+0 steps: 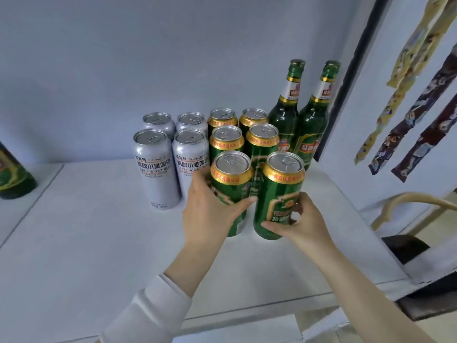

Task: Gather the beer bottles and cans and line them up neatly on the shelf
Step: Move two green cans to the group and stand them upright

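On the white shelf stand several silver cans at the left of the group and several green cans with gold rims in two columns. Two green glass bottles stand upright at the back right. My left hand grips the front left green can around its body. My right hand holds the front right green can low on its side. Both front cans stand upright, close beside each other, in front of the columns.
Another green bottle shows partly at the far left edge, beyond a seam in the shelf. A dark frame bounds the shelf on the right. Hanging snack strips and a wooden chair back lie to the right.
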A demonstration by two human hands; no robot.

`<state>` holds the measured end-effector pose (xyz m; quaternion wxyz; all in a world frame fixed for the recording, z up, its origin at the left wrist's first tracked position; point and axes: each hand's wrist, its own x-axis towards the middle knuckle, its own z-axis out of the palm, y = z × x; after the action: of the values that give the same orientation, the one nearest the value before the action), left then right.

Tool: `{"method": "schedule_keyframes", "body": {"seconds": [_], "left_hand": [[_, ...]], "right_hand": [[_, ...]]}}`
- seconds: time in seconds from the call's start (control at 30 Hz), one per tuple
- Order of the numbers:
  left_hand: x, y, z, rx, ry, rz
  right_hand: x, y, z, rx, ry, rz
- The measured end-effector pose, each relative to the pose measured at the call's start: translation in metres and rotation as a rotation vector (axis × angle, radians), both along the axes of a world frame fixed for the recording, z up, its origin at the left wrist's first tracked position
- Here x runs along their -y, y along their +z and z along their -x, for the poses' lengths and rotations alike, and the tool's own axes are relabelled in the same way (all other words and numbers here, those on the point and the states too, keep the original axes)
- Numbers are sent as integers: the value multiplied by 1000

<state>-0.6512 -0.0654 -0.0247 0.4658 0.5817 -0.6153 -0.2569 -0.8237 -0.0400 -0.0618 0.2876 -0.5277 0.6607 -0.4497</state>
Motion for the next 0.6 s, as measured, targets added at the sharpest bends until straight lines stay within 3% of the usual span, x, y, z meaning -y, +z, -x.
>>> {"method": "schedule_keyframes", "body": {"seconds": [0.17,0.27,0.37,0.47,0.6], "left_hand": [[-2,-1,6,58,24,-10],[-11,10,-6,150,-94,149],[-7,39,-33,410,-253,284],[10,62,-45,683,-449,246],[19,63,-36,640,-489,159]], "right_hand": [[11,-8,4,27,63,49],[9,-14,9,107,131,48],[4,-19,20,110,221,37],[3,-21,24,139,220,60],[6,-20,14,198,149,101]]}}
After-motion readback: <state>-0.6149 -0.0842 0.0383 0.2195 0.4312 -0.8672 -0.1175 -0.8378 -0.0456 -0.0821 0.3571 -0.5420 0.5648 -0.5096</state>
